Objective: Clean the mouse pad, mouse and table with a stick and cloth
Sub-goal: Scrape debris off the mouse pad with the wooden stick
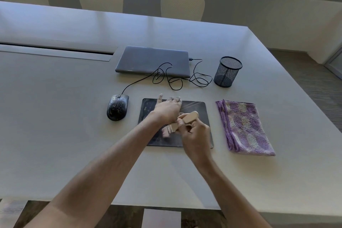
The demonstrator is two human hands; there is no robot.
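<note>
A dark mouse pad (198,109) lies on the grey table (64,116). My left hand (167,108) rests flat on the pad's far part, fingers spread. My right hand (194,135) grips a small wooden-handled brush (185,119), its bristle end down on the pad's middle. A black wired mouse (117,107), speckled with dirt, sits on the table just left of the pad. A folded purple cloth (244,127) lies to the right of the pad, apart from both hands.
A shut grey laptop (153,61) lies behind the pad, with the mouse cable (177,79) looped in front of it. A black mesh pen cup (227,71) stands at the right rear. Chairs (182,5) line the far side. The table's right edge is near the cloth.
</note>
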